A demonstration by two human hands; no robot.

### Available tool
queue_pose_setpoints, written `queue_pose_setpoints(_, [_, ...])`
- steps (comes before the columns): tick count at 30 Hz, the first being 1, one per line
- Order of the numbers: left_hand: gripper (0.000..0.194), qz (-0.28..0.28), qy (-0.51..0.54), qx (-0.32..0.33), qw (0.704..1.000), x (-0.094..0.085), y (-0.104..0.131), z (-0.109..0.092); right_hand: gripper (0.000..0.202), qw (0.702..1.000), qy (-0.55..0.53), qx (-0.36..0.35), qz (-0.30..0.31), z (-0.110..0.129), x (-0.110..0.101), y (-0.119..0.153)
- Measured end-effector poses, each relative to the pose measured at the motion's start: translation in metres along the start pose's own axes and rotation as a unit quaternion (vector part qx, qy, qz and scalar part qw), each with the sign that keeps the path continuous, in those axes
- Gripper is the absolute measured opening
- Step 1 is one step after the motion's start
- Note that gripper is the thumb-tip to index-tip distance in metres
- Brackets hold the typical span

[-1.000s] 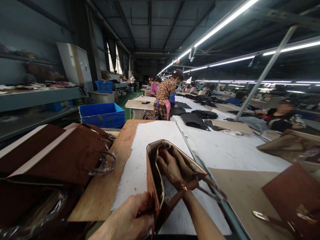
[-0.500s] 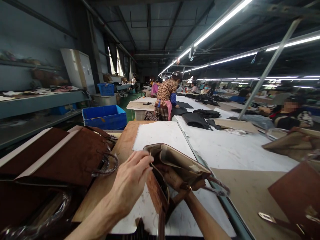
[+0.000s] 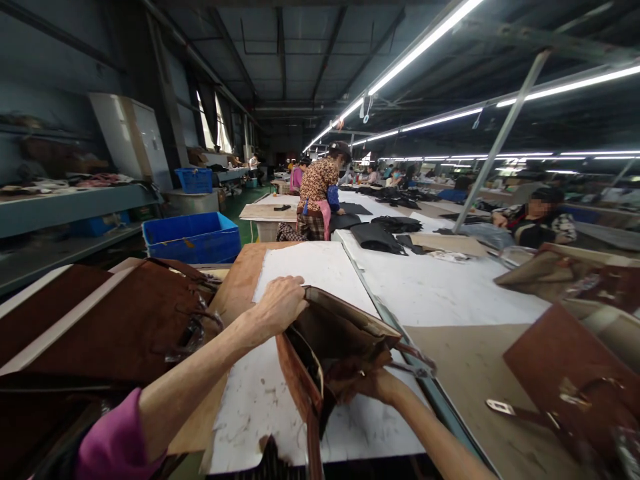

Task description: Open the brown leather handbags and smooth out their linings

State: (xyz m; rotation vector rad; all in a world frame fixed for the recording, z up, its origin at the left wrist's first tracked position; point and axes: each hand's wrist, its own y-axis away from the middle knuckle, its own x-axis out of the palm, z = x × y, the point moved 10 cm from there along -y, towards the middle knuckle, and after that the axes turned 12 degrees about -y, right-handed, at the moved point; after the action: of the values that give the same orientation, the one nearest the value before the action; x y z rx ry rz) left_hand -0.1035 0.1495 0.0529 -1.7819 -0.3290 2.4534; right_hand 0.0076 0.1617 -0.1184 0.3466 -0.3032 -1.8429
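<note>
A brown handbag (image 3: 295, 373) stands tilted with its mouth open toward me, showing a beige and dark lining. My left hand (image 3: 283, 303) is closed on the bag's far left top corner, fingers bent over the rim. On the near right side, my right hand (image 3: 375, 387) grips the bag's edge by the small metal fitting; its fingertips are hidden by the leather. A strap of the bag hangs down toward me, and a plastic-wrapped handle (image 3: 417, 363) sticks out on the right. Under the bag lies white paper (image 3: 245, 427) with dark scuffs.
Brown handbags (image 3: 135, 313) with wrapped handles are stacked at the left. More brown bags (image 3: 565, 360) lie on the right table, beside a strap with a metal plate (image 3: 500, 407). A blue crate (image 3: 193, 237) stands beyond the left stack. Co-workers stand and sit further off.
My left hand has moved away from me along the bag's rim to its far corner. My right hand has come out from behind the bag's side and shows more. The view has turned slightly right.
</note>
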Motion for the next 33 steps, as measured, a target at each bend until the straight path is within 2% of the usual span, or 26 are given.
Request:
queue_pose_setpoints(3, [0.028,0.028,-0.005,-0.077,0.997,0.003,0.003,0.01,0.016,0.999,0.009,0.022,-0.023,-0.021,-0.012,0.031])
queue_pose_setpoints(5, [0.027,0.04,-0.008,-0.093,0.995,0.004,0.002,0.01,0.013,0.992,0.055,0.017,-0.109,-0.023,-0.032,0.057])
queue_pose_setpoints(6, [0.024,0.04,-0.009,-0.09,0.995,0.004,0.001,0.009,0.017,0.979,0.092,0.005,-0.18,-0.016,-0.046,0.073])
queue_pose_setpoints(7, [0.021,0.032,-0.008,-0.078,0.996,0.003,-0.001,0.006,0.021,0.956,0.131,-0.019,-0.263,-0.005,-0.061,0.091])
queue_pose_setpoints(9, [0.016,-0.005,-0.006,-0.03,1.0,-0.004,-0.004,-0.003,0.025,0.882,0.197,-0.093,-0.418,0.028,-0.082,0.127])
queue_pose_setpoints(11, [0.024,-0.054,-0.003,0.035,0.998,-0.014,-0.007,-0.016,0.03,0.809,0.24,-0.175,-0.507,0.061,-0.085,0.151])
queue_pose_setpoints(12, [0.028,-0.073,-0.002,0.069,0.995,-0.018,-0.007,-0.023,0.035,0.789,0.255,-0.207,-0.519,0.073,-0.084,0.154])
queue_pose_setpoints(14, [0.031,-0.095,0.006,0.136,0.986,-0.025,-0.009,-0.039,0.043,0.779,0.278,-0.239,-0.508,0.088,-0.082,0.144])
queue_pose_setpoints(17, [0.024,-0.097,0.033,0.214,0.971,-0.03,-0.012,-0.063,0.048,0.799,0.28,-0.226,-0.482,0.089,-0.088,0.119])
queue_pose_setpoints(20, [0.011,-0.091,0.068,0.238,0.965,-0.026,-0.023,-0.075,0.046,0.821,0.26,-0.196,-0.468,0.082,-0.097,0.105])
queue_pose_setpoints(23, [0.012,-0.07,0.141,0.209,0.965,-0.013,-0.038,-0.067,0.043,0.837,0.262,-0.17,-0.449,0.079,-0.101,0.099])
queue_pose_setpoints(27, [0.014,-0.075,0.25,0.112,0.959,-0.003,-0.052,-0.041,0.031,0.842,0.319,-0.146,-0.409,0.084,-0.1,0.091])
queue_pose_setpoints(30, [0.012,-0.079,0.258,0.076,0.96,-0.003,-0.05,-0.034,0.031,0.814,0.367,-0.152,-0.424,0.091,-0.099,0.088])
queue_pose_setpoints(33, [0.013,-0.074,0.244,0.055,0.965,-0.005,-0.047,-0.034,0.04,0.77,0.394,-0.211,-0.456,0.101,-0.089,0.092])
